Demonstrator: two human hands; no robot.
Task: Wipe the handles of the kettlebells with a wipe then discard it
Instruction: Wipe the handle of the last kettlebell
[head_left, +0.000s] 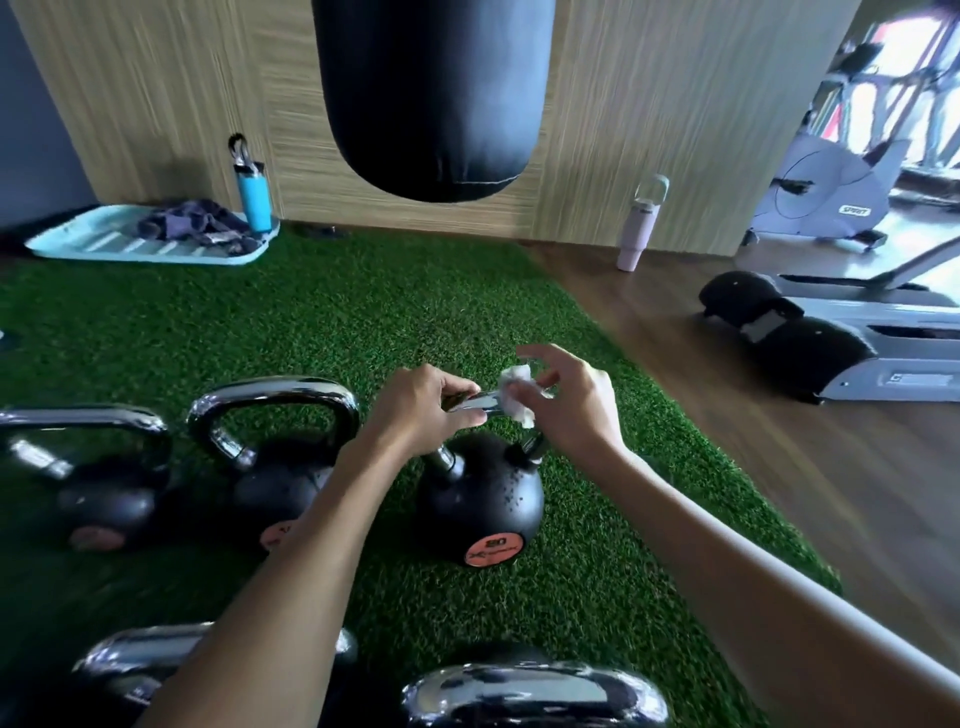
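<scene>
A black kettlebell (480, 501) with an orange label stands on the green turf, its chrome handle (480, 404) on top. My left hand (415, 410) grips the left part of that handle. My right hand (566, 400) pinches a crumpled white wipe (517, 389) against the right part of the handle, its other fingers spread. Two more kettlebells, one in the middle (275, 467) and one at the far left (98, 483), stand to the left. Two others, a left one (135, 670) and a right one (535, 696), show at the bottom edge.
A black punching bag (434, 98) hangs above the turf (311, 322). A teal tray (104, 241) with dark cloth and a blue bottle (253, 195) sit at the back left by the wooden wall. A pink bottle (639, 223), a treadmill (831, 332) and an exercise bike (831, 197) stand on the wooden floor at the right.
</scene>
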